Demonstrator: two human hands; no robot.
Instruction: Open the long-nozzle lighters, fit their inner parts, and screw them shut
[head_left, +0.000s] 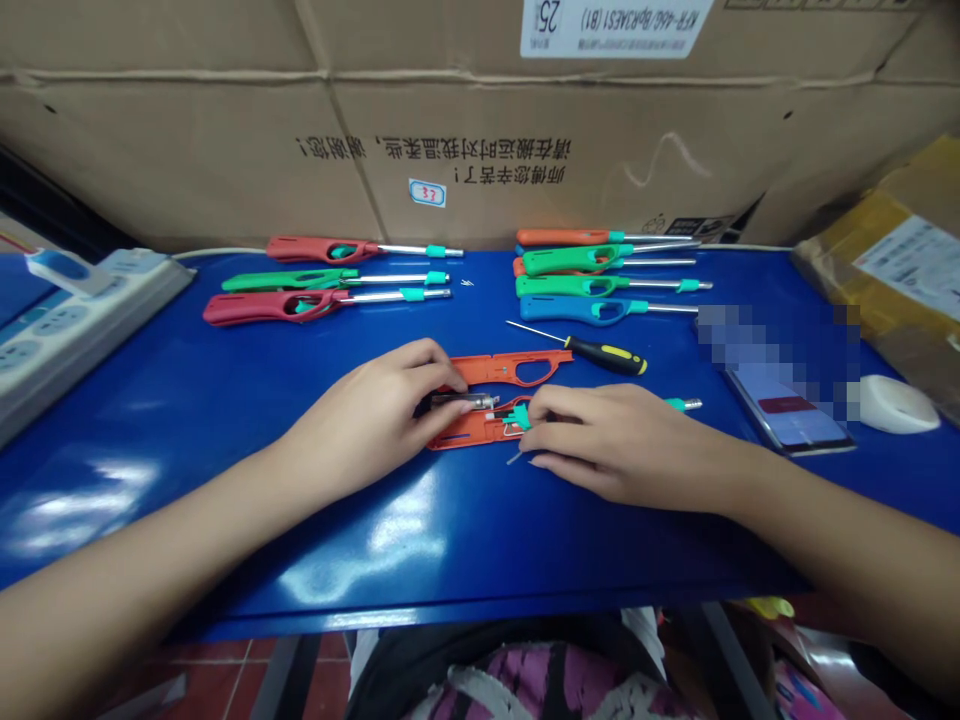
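An orange opened lighter (466,433) is lying at the middle of the blue counter (225,420), near the person, its inside facing up. A small metal cylinder (466,401) is sitting along its far edge and a teal trigger (519,417) is sitting at its right end. Its loose shell half (511,368), orange with an oval finger hole, is lying just beyond it.

The left hand (373,412) is bearing down on the opened lighter, its grip pressed together, with fingertips on the metal cylinder. The right hand (624,440) is pinching the teal trigger between thumb and forefinger.

The right hand is hiding most of the lighter's long tube; only the nozzle tip (688,404) is showing past the knuckles. A thin wire is poking out under the right thumb, too small to tell more. A pixelated patch is covering the far end of the phone (796,418) at the right. The power strip (71,310) is running off the left edge.

On the cardboard box (187,150) at the far side, printed Chinese lines are standing upside down. A white label (615,22) is showing "25" and "(B1)", also upside down. A small sticker (427,193) is carrying a red handwritten number, hard to read.

A black and yellow screwdriver (600,353) is lying just beyond the right hand.
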